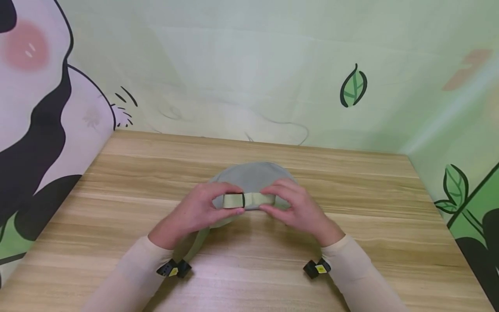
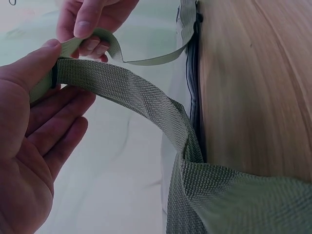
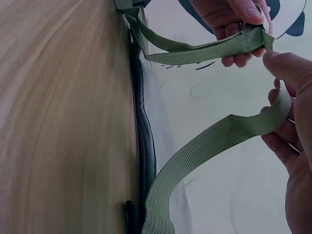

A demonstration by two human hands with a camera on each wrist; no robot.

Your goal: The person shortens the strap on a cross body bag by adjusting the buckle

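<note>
A grey zippered bag [image 1: 253,174] lies on the table, with a green webbing strap [image 1: 233,201] raised in front of it. My left hand [image 1: 195,208] pinches the strap between thumb and fingers at a black strap slider [image 2: 54,73]. Close by on the right, my right hand [image 1: 299,206] pinches another stretch of webbing [image 3: 265,117], which loops down from its fingers in the right wrist view. Between the hands the strap runs roughly level. A dark zipper [image 2: 193,83] edges the bag, whose lower part is partly hidden behind the hands.
The wood-grain table [image 1: 382,242] reaches back to a pale green printed backdrop [image 1: 241,65]. A panda figure is printed on the left panel [image 1: 87,102], and leaves are printed on the right. Dark wrist cameras [image 1: 173,268] sit on both sleeves.
</note>
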